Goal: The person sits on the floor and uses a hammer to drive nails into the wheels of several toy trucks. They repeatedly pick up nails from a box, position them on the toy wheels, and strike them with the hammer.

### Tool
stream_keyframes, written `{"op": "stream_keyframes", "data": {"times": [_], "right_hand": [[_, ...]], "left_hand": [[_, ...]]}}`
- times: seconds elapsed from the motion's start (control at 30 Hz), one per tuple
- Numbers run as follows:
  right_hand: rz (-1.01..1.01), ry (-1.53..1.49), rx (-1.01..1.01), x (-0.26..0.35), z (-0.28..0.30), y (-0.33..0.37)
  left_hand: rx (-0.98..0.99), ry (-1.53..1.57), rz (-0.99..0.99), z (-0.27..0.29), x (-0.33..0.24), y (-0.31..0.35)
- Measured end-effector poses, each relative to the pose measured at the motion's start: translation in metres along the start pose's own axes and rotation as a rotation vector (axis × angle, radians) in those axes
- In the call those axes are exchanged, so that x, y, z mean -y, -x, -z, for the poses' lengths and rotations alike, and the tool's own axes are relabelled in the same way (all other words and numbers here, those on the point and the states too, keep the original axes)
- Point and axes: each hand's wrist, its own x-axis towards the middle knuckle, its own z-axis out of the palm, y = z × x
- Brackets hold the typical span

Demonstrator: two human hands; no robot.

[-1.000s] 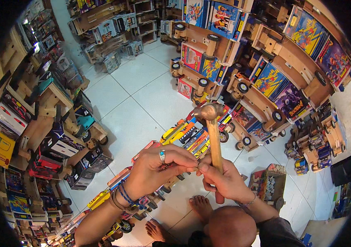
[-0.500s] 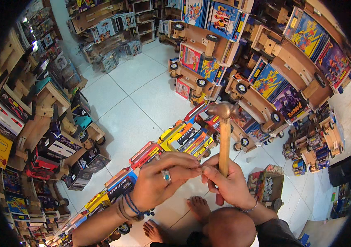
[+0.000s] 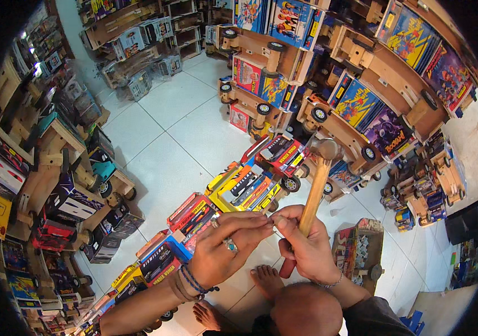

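My right hand (image 3: 313, 255) holds a hammer (image 3: 314, 196) by its wooden handle, the metal head up and tilted to the right. The handle's red end pokes out below my palm. My left hand (image 3: 225, 245), with rings and wrist bands, has its fingers drawn together, and their tips meet the right thumb and forefinger. Something tiny seems to be pinched where they meet, too small to name. Just beyond my hands stand box-bodied toy trucks in a diagonal row: a red truck (image 3: 282, 155), a yellow truck (image 3: 216, 187), a red-and-white truck (image 3: 191, 211) and a blue-and-black truck (image 3: 163, 259).
Stacked wooden toy trucks (image 3: 356, 103) with black wheels line the right side, and more stacked trucks (image 3: 62, 196) line the left. An open wheeled box (image 3: 374, 227) with small grey pieces stands right of my right hand. White floor tiles (image 3: 163, 154) run between the stacks. My bare feet (image 3: 267, 280) are below my hands.
The hammer has gone from nearly upright to leaning right. Both hands stay together at the fingertips. The whole view has shifted slightly, and more of the red truck shows.
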Motion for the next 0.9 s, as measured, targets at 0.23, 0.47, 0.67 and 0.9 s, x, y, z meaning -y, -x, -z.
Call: {"op": "stream_keyframes", "data": {"times": [0.23, 0.47, 0.67, 0.9], "right_hand": [[0.037, -0.053, -0.038, -0.001, -0.002, -0.002], [0.010, -0.042, -0.096, -0.002, -0.005, -0.005], [0.026, 0.129, -0.117, 0.008, -0.005, -0.006], [0.348, 0.469, -0.032, 0.005, -0.007, -0.014]], "left_hand": [[-0.050, -0.010, 0.050, -0.012, 0.002, -0.001], [-0.078, 0.047, 0.092, -0.013, 0.001, -0.007], [-0.107, 0.238, 0.392, 0.000, 0.002, -0.006], [-0.164, 0.645, 0.728, 0.001, 0.000, 0.003]]}}
